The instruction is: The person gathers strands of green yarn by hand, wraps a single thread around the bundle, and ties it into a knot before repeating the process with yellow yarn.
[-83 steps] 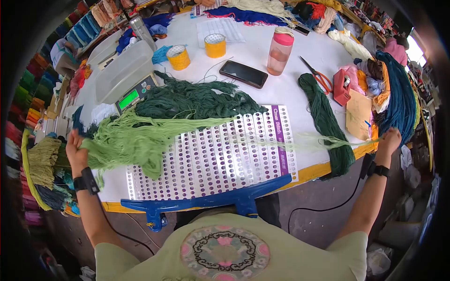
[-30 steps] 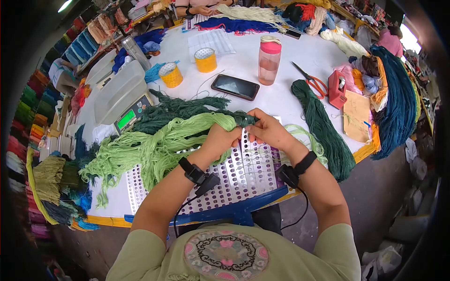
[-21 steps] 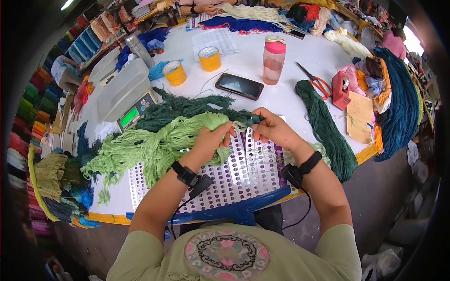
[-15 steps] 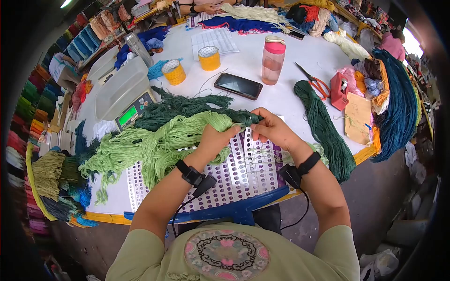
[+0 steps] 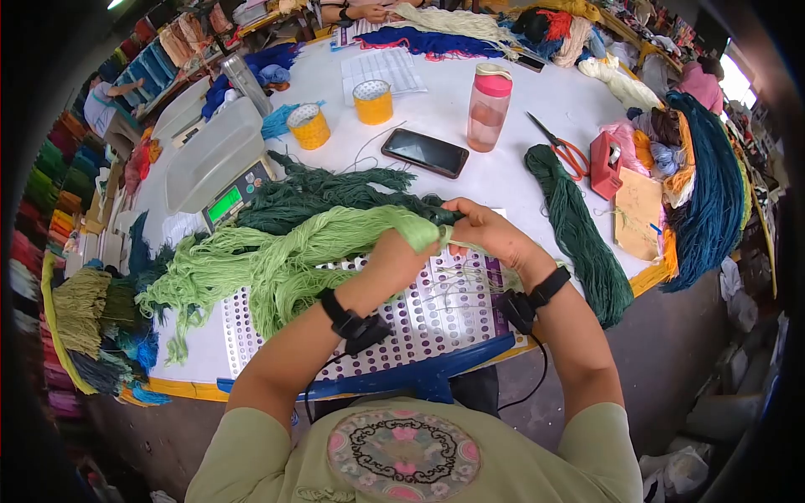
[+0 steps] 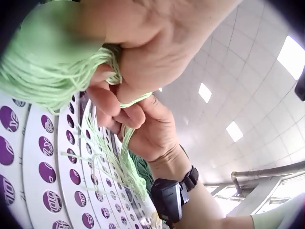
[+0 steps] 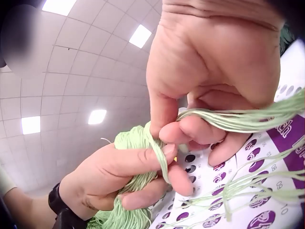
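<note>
A light green skein of yarn (image 5: 293,243) lies across white punched thread cards (image 5: 394,335), its right end lifted in both hands. My left hand (image 5: 398,264) grips that end. In the right wrist view, a band of strands crosses the left hand's (image 7: 112,167) fingers, and the gathered skein (image 7: 133,210) hangs below them. My right hand (image 5: 495,236) meets the left at the skein's end. It pinches a thin bundle of strands (image 7: 252,120) that trails over the cards. Dark green yarn (image 5: 335,189) lies just behind the light green skein.
A digital scale (image 5: 226,201) with a clear tub stands left. Behind are two tape rolls (image 5: 373,102), a phone (image 5: 425,152) and a pink-lidded bottle (image 5: 489,109). To the right lie a dark green skein (image 5: 579,243), scissors (image 5: 570,155) and a red tape dispenser (image 5: 605,163).
The hands, wide apart at first with strands stretched between them, have come together at the skein's end. Since half a second ago, the left hand has turned and moved slightly right.
</note>
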Tool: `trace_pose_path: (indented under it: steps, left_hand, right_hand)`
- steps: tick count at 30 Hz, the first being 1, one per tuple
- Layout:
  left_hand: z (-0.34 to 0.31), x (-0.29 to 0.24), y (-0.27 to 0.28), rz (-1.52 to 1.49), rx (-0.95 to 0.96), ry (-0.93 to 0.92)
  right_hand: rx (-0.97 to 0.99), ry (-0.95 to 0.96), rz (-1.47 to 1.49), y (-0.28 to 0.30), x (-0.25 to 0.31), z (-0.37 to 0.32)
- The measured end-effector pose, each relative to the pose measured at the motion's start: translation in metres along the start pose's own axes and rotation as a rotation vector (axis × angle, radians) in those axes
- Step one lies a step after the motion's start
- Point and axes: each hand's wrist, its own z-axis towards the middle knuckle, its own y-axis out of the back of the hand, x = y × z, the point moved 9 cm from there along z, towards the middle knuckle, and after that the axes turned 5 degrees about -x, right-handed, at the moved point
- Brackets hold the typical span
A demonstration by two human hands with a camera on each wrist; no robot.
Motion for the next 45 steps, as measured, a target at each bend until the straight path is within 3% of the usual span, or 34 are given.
trace_pose_path:
  steps: [1,3,5,8,11,12,14,15,16,18,20,21,22,24,27,28,30,45]
  left_hand:
    - [-0.005,0.008,0.002,-0.001,0.003,0.002]
    - [-0.025,0.053,0.036,-0.313,-0.115,0.593]
    - [-0.048,0.061,0.068,-0.897,0.053,0.964]
    - [-0.071,0.085,0.147,-1.407,-0.038,0.896]
    - [-0.100,0.137,0.232,-1.529,-0.328,0.762]
    - [-0.102,0.138,0.237,-1.528,-0.330,0.760]
    - [-0.135,0.153,0.301,-0.471,-0.823,0.849]
    - [-0.133,0.135,0.310,-0.123,-0.705,0.822]
    - [-0.133,0.125,0.309,-0.128,-0.714,0.812]
    - [-0.114,0.080,0.267,-0.172,-0.460,0.770]
    - [-0.094,0.052,0.229,-0.511,-0.376,0.587]
    - [-0.078,0.026,0.216,-0.533,-0.346,0.423]
    - [-0.063,-0.001,0.202,-0.552,-0.304,0.258]
    - [-0.046,-0.026,0.166,-1.131,-0.216,0.288]
    - [-0.035,-0.052,0.137,-1.370,-0.129,0.329]
    - [-0.033,-0.059,0.132,-1.375,-0.114,0.321]
    - [-0.033,-0.065,0.131,-1.092,-0.132,0.282]
    - [-0.039,-0.057,0.145,-0.983,-0.315,0.201]
  right_hand:
    - [-0.061,-0.025,-0.001,0.002,-0.005,0.005]
    - [-0.121,-0.048,0.011,0.002,-0.009,0.011]
    - [-0.212,-0.107,-0.067,0.007,-0.014,0.014]
    - [-0.218,-0.144,-0.086,0.009,-0.020,0.020]
    - [-0.246,-0.166,-0.159,0.011,-0.019,0.020]
    - [-0.245,-0.163,-0.160,0.010,-0.018,0.020]
    - [-0.265,-0.194,-0.145,0.011,-0.022,0.021]
    - [-0.267,-0.186,-0.150,0.010,-0.024,0.020]
    - [-0.292,-0.148,-0.147,0.011,-0.024,0.020]
    - [-0.293,-0.091,-0.166,0.001,-0.013,0.015]
    - [-0.459,0.064,-0.346,-0.009,0.023,0.003]
    - [-0.476,0.101,-0.168,-0.022,0.038,0.001]
    - [-0.456,0.117,-0.177,-0.040,0.057,-0.003]
    - [-0.311,0.253,0.232,-0.075,0.096,-0.015]
    - [-0.189,0.276,0.330,-0.109,0.128,-0.035]
    - [-0.203,0.282,0.327,-0.110,0.129,-0.038]
    - [-0.203,0.305,0.288,-0.113,0.128,-0.041]
    - [-0.274,0.350,0.425,-0.107,0.123,-0.049]
